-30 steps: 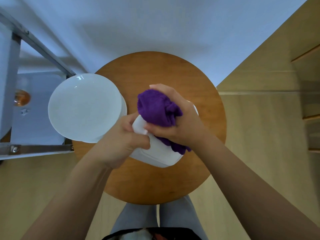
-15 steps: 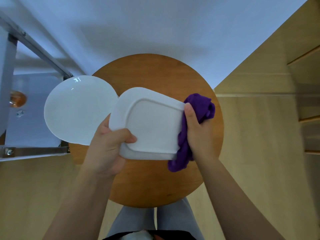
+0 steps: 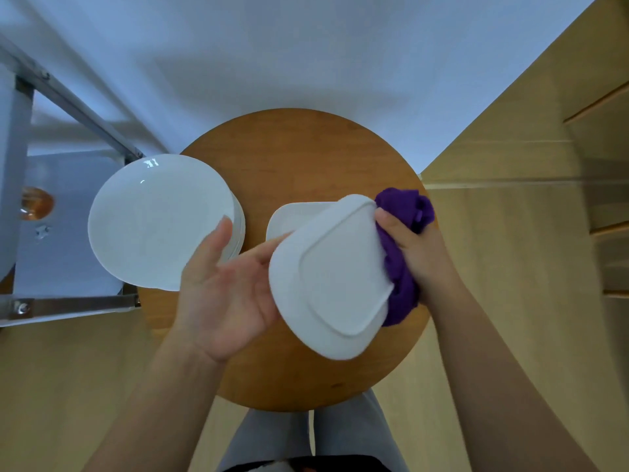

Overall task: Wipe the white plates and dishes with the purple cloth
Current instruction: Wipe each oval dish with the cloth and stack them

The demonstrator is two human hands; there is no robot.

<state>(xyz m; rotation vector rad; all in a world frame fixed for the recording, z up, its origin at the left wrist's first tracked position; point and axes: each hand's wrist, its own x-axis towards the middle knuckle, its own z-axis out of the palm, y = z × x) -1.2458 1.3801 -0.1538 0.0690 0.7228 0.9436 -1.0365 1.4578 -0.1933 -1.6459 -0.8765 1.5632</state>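
The round wooden surface (image 3: pixel 306 148) carries a stack of round white plates (image 3: pixel 160 219) at its left edge. Above its middle, the right hand (image 3: pixel 413 253) clamps purple cloth (image 3: pixel 405 212) and rectangular dish (image 3: pixel 333 281); the left hand (image 3: pixel 224 287) is spread, touching that dish.

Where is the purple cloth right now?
In the head view the purple cloth is bunched in the right hand, on the right side of the round wooden table, pressed against the right edge of the upturned squarish white dish.
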